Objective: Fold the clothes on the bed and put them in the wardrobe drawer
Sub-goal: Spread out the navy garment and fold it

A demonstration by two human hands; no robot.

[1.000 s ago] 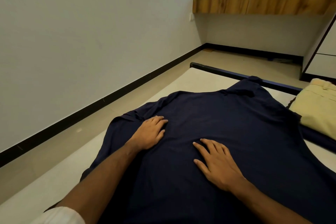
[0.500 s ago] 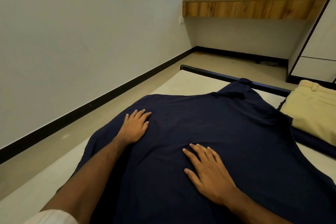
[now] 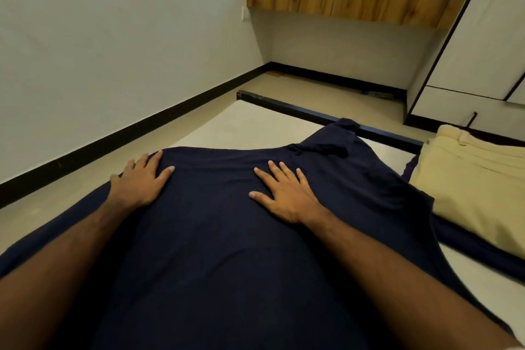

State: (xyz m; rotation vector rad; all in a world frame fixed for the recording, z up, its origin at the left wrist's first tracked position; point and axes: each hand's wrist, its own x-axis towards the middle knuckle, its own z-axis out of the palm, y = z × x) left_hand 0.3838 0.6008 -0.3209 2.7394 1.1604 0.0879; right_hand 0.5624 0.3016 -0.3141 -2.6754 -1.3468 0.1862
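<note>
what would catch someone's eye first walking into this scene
The dark navy garment spread across the bed fills most of the view, with the left hand and right hand pressed flat on it, fingers straight. At the right edge lies a folded beige garment, partly over navy cloth.

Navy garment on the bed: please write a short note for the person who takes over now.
Left hand: open, flat on the navy garment near its left edge.
Right hand: open, flat on its middle.
The garment lies spread on the bed, not folded.
A beige garment lies folded at the right, on the navy fabric's edge.
Left to do: fold the navy one, then carry both to the wardrobe drawer.
</note>
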